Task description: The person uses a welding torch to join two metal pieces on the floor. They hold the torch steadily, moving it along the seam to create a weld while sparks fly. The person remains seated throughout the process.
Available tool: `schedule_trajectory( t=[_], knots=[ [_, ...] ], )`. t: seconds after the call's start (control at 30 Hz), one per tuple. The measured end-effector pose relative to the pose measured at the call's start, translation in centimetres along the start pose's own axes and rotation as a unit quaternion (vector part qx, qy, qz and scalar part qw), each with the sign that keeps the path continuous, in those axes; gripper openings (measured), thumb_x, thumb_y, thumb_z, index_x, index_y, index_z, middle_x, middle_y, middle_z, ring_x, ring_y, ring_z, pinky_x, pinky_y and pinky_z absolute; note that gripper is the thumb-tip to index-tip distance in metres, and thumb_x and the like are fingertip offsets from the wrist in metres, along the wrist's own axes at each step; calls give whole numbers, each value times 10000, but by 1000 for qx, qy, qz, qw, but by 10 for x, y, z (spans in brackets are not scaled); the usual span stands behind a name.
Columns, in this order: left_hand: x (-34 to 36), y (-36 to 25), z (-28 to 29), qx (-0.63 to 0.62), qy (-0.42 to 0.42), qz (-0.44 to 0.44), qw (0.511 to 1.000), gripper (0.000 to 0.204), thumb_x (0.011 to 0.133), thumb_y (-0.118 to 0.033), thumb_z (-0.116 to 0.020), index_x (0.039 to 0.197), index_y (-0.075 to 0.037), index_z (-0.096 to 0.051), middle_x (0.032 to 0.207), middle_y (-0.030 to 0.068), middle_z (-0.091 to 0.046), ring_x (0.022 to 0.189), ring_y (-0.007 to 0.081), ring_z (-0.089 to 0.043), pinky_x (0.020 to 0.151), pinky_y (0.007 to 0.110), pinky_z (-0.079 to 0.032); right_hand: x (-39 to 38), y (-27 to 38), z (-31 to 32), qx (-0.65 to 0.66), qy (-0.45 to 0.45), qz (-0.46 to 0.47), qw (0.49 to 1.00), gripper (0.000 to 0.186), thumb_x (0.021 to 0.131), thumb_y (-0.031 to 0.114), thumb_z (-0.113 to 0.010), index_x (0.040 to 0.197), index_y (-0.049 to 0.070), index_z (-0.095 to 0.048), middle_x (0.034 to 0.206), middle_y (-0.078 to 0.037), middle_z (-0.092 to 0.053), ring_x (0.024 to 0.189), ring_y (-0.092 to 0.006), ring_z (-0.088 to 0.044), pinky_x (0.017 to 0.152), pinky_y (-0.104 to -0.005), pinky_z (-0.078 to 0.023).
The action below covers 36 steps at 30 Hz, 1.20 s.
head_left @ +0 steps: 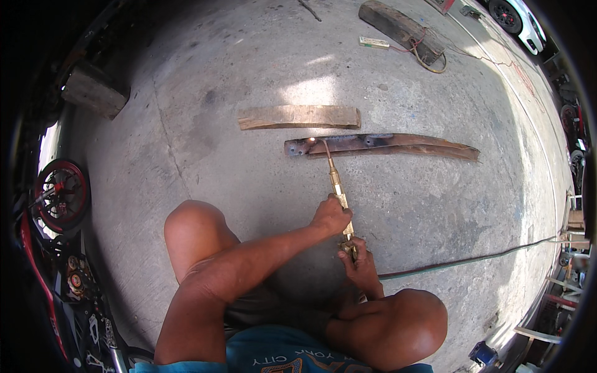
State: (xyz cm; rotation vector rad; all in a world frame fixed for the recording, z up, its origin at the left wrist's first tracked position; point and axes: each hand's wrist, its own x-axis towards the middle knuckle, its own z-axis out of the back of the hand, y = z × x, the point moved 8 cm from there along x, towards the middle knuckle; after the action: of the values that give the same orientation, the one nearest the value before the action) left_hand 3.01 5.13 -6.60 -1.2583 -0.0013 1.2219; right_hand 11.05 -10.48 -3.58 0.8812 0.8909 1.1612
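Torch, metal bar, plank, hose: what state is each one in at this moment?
Torch: held in both hands, left hand forward, right hand at the rear; tip glowing on the bar.
Metal bar: flat on the concrete, rusty, scorched.
Wooden plank: lying flat, untouched.
Green hose: trailing along the floor.

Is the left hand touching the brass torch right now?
Touching. The head view shows the left hand wrapped around the brass torch partway along its body, fingers closed over it with no gap.
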Motion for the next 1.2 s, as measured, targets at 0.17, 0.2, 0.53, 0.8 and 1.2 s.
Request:
schedule_trajectory(
  t=[0.17,0.2,0.53,0.8,1.2],
  knots=[
    [0,0,0,6,3,7,1000,544,904,-222,-648,1216,189,-477,1043,370,-679,1007,475,-704,888,474,-584,0,-1,-1,7,12,-20,1000,385,970,131,-719,1247,76,-457,987,-211,-716,904,-416,-732,771,-454,-561],
    [0,0,0,4,3,8,1000,543,903,-221,-647,1216,189,-477,1045,371,-679,1008,476,-703,889,474,-583,0,0,0,7,10,-16,1000,384,971,133,-718,1246,76,-457,985,-210,-716,902,-417,-731,769,-455,-561],
    [-1,-1,0,-3,9,6,1000,555,900,-220,-648,1229,191,-472,1052,371,-678,1001,469,-709,871,466,-591,-1,0,0,6,5,-18,1000,376,977,154,-713,1250,86,-464,989,-211,-718,906,-427,-728,774,-462,-560],
    [0,-5,-4,-4,19,8,1000,556,905,-219,-649,1242,186,-471,1066,371,-677,1012,464,-710,877,463,-591,-2,2,4,2,3,-27,1000,366,977,145,-711,1245,86,-469,965,-212,-714,884,-423,-727,762,-462,-556],
    [1,-1,-4,0,11,2,1000,561,910,-221,-646,1252,185,-464,1075,375,-672,1024,466,-705,892,468,-586,0,6,4,6,5,-33,999,339,981,145,-705,1229,80,-484,949,-215,-716,863,-410,-729,741,-449,-555]
  ],
)
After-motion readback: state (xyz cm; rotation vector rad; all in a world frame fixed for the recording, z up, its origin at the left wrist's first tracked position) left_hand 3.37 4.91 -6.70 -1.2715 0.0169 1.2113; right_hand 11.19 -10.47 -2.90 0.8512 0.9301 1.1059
